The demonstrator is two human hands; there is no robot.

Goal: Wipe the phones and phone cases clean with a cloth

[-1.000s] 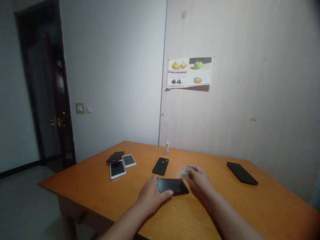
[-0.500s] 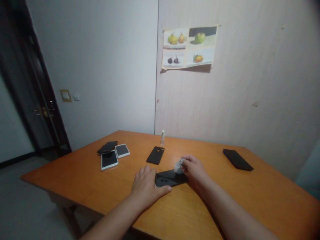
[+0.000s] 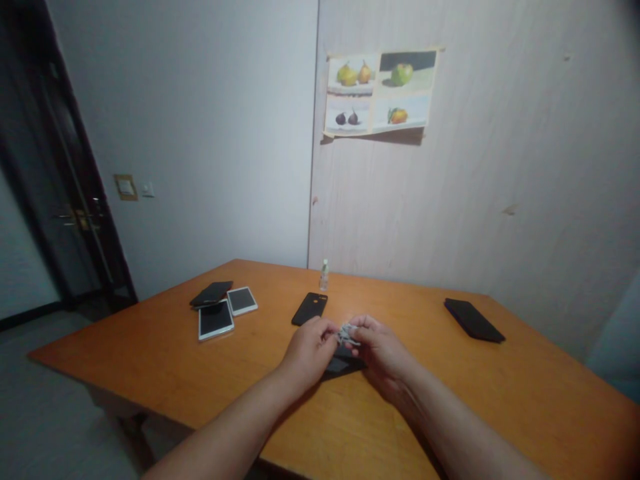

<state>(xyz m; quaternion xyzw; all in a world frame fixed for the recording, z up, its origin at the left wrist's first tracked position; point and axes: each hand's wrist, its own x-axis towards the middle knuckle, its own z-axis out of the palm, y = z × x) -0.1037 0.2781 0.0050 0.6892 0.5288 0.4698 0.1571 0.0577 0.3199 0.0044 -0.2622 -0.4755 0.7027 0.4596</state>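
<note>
Pinching a crumpled pale wipe (image 3: 348,335) above the black phone (image 3: 345,367): fingers (image 3: 329,327) of left hand (image 3: 309,348) and right hand (image 3: 383,348).

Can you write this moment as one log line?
left hand: pinching crumpled pale-grey wad | right hand: pinching same wad | beneath: flat dark rectangular phone | beyond: thin black phone case, small clear bottle
</note>
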